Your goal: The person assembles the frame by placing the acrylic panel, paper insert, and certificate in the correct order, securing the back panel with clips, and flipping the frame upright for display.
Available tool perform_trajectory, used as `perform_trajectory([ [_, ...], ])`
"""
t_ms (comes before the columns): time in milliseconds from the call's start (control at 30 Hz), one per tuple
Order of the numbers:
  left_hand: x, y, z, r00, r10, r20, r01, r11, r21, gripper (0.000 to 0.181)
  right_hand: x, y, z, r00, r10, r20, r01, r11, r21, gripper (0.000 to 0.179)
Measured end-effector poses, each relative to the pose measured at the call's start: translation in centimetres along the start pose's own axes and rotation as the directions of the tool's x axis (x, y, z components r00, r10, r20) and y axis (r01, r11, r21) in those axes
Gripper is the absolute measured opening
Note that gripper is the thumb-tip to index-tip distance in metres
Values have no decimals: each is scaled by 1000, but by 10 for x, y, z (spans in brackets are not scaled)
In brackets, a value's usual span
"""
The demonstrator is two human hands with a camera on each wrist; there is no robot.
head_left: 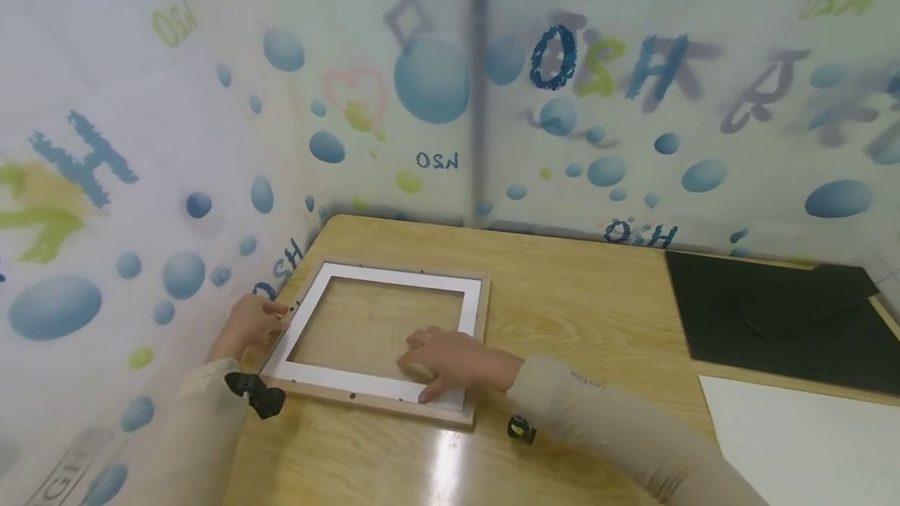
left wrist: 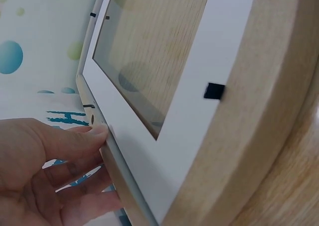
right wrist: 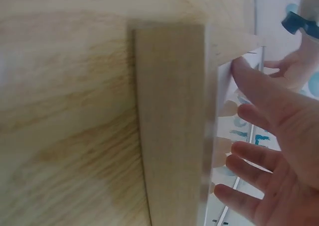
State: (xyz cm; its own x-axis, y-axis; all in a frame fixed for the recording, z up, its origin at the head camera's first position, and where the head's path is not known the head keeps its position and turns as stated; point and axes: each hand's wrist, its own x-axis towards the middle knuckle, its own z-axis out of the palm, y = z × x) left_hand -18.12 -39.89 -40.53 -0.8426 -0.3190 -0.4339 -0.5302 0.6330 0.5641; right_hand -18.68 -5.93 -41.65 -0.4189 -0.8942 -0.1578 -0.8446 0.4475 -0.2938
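A light wooden picture frame (head_left: 380,404) lies on the table with its back side up. Inside it sits a white mat (head_left: 394,276) bordering a clear pane (head_left: 373,322) through which wood grain shows. At the frame's left side, my left hand (head_left: 249,328) holds the edge, thumb on top and fingers along the outer side in the left wrist view. My right hand (head_left: 446,364) spreads over the lower right part, its thumb (right wrist: 244,69) touching the mat. Whether its other fingertips touch the pane I cannot tell. A small black tab (left wrist: 214,91) stands at the frame's inner edge.
On the right of the wooden table (head_left: 576,318) lies a black backing panel (head_left: 766,311) with a flap. In front of it is a white sheet (head_left: 808,436). Printed curtains (head_left: 436,178) stand close along the table's left and back edges.
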Motion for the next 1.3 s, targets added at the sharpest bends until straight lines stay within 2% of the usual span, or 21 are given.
perform_trajectory([
  [100, 2, 1, 3, 1000, -16, 10, 16, 1000, -16, 44, -4, 4, 2, 1000, -11, -15, 11, 1000, -19, 59],
  [233, 2, 0, 2, 999, 23, 22, -23, 1000, 16, 45, -15, 12, -1, 999, -8, -52, 7, 1000, -17, 54],
  [333, 1, -2, 0, 999, 50, 18, -51, 997, 50, 46, -28, 19, -9, 995, -8, -99, 9, 1000, 12, 48],
  [500, 1, -6, -3, 999, 51, 15, -51, 998, 39, 48, -51, 36, -20, 992, 18, -128, -10, 998, 58, 45],
  [700, 1, -8, -5, 998, 68, 10, -69, 995, 68, 49, -83, 55, -24, 986, 34, -164, -30, 999, 25, 44],
  [1033, 0, -4, -2, 997, 78, 12, -78, 993, 85, 48, -144, 77, -30, 963, 205, -176, -183, 974, 135, 43],
  [1167, 2, -6, -3, 998, 61, 14, -62, 995, 82, 48, -170, 89, -29, 947, 269, -178, -239, 956, 172, 44],
  [1300, 3, -7, -3, 998, 63, 22, -64, 995, 77, 49, -201, 101, -28, 922, 349, -169, -308, 923, 230, 47],
])
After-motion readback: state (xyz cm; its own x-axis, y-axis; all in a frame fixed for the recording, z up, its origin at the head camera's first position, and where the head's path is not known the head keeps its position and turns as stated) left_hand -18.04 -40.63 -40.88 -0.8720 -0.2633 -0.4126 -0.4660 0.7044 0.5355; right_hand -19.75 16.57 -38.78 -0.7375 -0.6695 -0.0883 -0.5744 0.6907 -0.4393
